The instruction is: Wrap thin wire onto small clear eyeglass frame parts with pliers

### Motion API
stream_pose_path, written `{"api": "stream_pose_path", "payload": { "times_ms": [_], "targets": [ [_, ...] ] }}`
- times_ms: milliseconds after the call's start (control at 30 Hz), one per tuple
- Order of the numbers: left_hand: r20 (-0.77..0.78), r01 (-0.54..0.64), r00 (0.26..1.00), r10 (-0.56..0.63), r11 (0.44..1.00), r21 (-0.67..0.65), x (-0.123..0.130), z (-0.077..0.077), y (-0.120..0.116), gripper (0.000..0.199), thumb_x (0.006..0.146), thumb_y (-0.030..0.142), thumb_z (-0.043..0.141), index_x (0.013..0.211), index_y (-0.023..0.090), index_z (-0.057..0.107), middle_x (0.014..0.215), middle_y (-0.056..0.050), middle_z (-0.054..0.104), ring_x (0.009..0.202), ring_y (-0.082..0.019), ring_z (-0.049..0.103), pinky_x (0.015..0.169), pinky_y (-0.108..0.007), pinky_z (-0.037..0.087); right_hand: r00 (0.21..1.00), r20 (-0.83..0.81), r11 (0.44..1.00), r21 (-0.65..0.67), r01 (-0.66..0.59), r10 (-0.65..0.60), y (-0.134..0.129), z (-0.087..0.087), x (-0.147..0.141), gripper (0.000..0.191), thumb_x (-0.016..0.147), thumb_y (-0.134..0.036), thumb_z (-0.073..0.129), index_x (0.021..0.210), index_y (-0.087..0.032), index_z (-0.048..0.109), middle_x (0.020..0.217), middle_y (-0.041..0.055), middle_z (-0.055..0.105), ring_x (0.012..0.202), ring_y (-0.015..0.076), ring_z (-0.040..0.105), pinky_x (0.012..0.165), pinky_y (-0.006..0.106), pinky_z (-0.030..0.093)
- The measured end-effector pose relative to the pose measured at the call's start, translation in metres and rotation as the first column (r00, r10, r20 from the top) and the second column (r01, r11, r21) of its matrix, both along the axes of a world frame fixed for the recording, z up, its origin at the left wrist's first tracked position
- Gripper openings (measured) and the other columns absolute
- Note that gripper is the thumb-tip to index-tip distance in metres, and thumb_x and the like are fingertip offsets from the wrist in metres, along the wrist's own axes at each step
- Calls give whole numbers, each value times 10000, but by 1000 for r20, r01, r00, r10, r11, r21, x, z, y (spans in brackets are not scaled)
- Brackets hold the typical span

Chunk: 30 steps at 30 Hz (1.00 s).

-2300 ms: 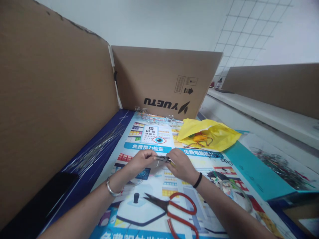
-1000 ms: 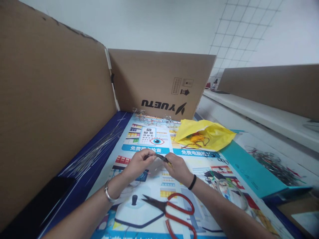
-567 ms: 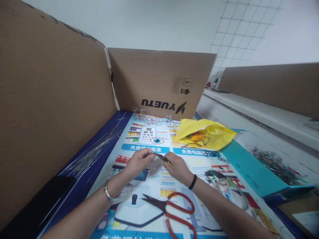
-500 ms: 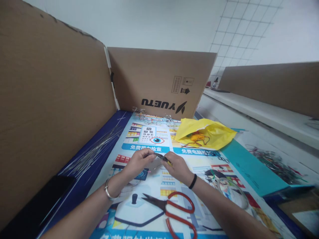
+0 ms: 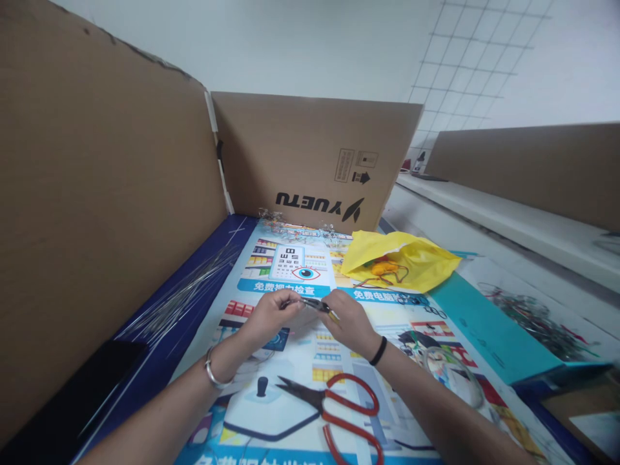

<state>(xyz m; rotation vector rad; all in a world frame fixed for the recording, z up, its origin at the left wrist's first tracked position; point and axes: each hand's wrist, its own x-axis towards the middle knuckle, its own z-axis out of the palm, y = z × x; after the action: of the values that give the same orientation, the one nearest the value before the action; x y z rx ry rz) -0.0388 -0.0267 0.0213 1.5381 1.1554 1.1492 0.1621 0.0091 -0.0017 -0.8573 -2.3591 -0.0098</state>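
A: Where are the pliers (image 5: 314, 305)?

B: Held above the bench (image 5: 221, 240), over the printed poster (image 5: 303, 355) that covers most of it. The right hand (image 5: 351, 321) has its fingers wrapped round the handles; the metal nose points toward the left hand (image 5: 274, 316).

A: And the left fingers?

B: Thumb and forefinger are pinched together on a small piece (image 5: 292, 301) at the tip of the nose. Too little of it shows to say what it is.

A: How would each handle?

B: I'd judge the pliers stiff, solid and modest in weight, smooth along the bare metal, so the handles are the place to hold. The piece is probably very light and easily lost; pinch it close to the nose, where it has least room to twist or slip.

A: What about the thin wires (image 5: 186, 294) on the left?

B: Springy and nearly weightless, I'd guess, and liable to snag on each other. Take one near its end and draw it out lengthwise.

A: The scissors (image 5: 332, 413)?

B: Flat on the poster, nearer the wearer than both hands. They look rigid and sharp-tipped, so lift by the red loops, well clear of the blades.
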Motion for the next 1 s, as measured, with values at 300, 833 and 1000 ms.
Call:
{"api": "stream_pose_path", "payload": {
  "times_ms": [300, 833, 1000],
  "targets": [
    [-168, -19, 984, 51, 982, 187, 1, 11, -6, 110, 758, 226, 511, 725, 159, 591, 696, -6, 581, 660, -117, 509, 629, -224, 391, 1000, -11, 992, 129, 12, -10, 9, 6, 12, 88, 816, -242, 484, 838, -174, 535, 789, 71, 536, 789, 195, 467, 692, 320, 382],
    [-295, 26, 948, 123, 891, 453, 6, 8, -9, 119, 753, 114, 494, 711, 162, 594, 631, 11, 576, 599, -89, 508, 590, -203, 393, 998, 57, 951, 309, -12, -6, 8, 10, 14, 66, 790, -189, 494, 774, -165, 553, 727, 51, 534, 724, 167, 449, 651, 294, 362],
    [-306, 20, 941, 145, 878, 478, 6, 8, -10, 122, 739, 93, 497, 696, 157, 592, 609, 17, 564, 579, -82, 500, 574, -195, 387, 995, 92, 931, 365, 9, -46, 7, 13, 14, 104, 802, -197, 482, 742, -166, 562, 695, 47, 521, 693, 159, 426, 627, 282, 338]
  ]
}}
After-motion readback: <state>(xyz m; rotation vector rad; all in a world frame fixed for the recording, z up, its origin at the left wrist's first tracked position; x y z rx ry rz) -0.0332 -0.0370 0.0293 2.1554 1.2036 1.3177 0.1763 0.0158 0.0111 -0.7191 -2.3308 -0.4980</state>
